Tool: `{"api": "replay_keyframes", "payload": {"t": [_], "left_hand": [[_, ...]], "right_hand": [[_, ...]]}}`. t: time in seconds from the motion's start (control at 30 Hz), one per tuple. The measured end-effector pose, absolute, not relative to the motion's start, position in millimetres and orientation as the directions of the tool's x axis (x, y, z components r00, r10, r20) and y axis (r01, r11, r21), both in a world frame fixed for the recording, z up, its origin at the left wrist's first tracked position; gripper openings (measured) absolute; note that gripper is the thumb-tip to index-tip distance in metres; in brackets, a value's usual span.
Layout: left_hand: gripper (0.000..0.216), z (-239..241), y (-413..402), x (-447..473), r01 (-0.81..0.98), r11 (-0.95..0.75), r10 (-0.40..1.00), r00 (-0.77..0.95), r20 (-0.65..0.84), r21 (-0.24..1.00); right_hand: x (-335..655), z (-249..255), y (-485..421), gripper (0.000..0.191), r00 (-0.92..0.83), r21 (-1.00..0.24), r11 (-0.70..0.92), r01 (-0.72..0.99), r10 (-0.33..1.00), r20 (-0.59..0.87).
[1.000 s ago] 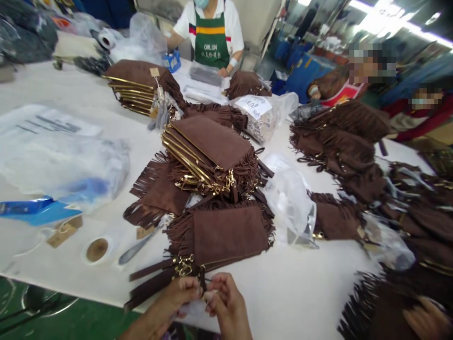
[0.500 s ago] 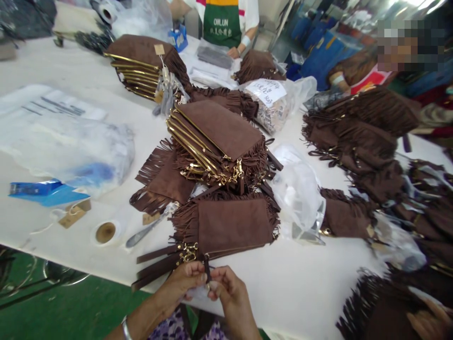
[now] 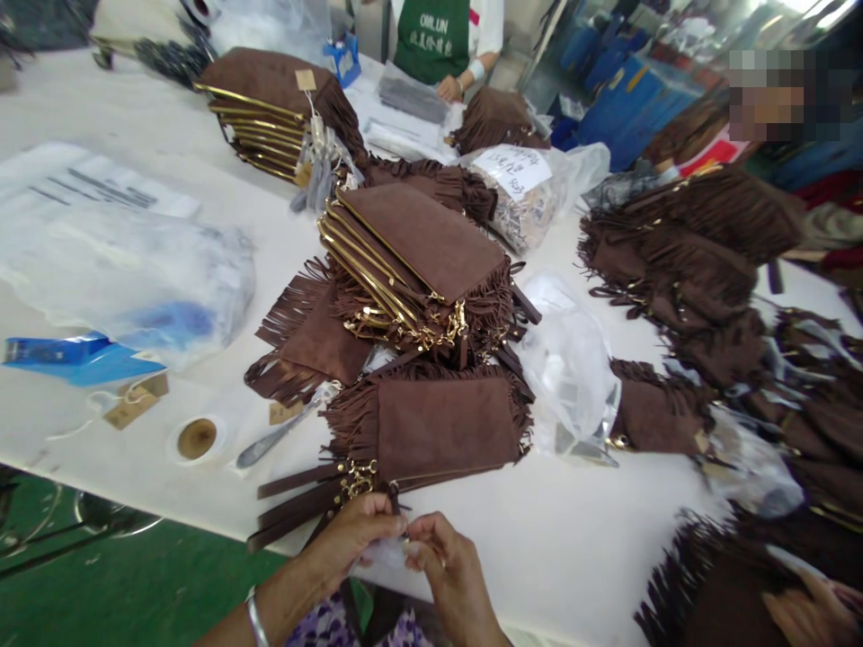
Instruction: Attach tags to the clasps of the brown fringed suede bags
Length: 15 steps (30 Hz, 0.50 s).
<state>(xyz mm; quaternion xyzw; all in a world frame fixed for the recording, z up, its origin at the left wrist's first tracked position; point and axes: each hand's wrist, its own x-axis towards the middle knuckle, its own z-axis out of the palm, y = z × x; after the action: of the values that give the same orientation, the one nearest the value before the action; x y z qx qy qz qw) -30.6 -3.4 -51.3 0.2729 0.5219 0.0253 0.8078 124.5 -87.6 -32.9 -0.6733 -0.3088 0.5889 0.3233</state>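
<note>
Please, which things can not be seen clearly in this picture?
- Head view: what the left hand and right hand pinch at the brown fringed pouch; fingers cover it.
- Handwritten label on the plastic bag: too small to read.
- Co-worker's green apron: the top edge cuts it.

White surface (image 3: 573, 557), long, green floor (image 3: 135, 593) below its near edge. Near edge: one fringed pouch (image 3: 438, 427), brown suede, lying flat. Just behind it: stack of pouches (image 3: 418, 261), gold zips facing left. Far stack (image 3: 270, 108) well behind. Left: clear plastic bags (image 3: 135, 279), blue packet (image 3: 74, 355), paper tag (image 3: 135, 400), tape roll (image 3: 197, 438), metal tool (image 3: 276, 436). Centre-right: crumpled clear bag (image 3: 570, 368). Right: loose heap of pouches (image 3: 688, 252).
</note>
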Motion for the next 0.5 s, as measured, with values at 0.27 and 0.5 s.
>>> {"api": "replay_keyframes", "payload": {"t": [0.27, 0.5], "left_hand": [[0.032, -53, 4, -32, 0.146, 0.936, 0.222, 0.463, -0.858, 0.321], [0.032, -53, 10, -29, 0.037, 0.971, 0.171, 0.577, -0.798, 0.235]], "right_hand": [[132, -31, -87, 0.007, 0.057, -0.831, -0.447, 0.332, 0.889, -0.455], [140, -18, -72, 0.013, -0.178, -0.815, -0.141, 0.562, 0.942, -0.285]]}}
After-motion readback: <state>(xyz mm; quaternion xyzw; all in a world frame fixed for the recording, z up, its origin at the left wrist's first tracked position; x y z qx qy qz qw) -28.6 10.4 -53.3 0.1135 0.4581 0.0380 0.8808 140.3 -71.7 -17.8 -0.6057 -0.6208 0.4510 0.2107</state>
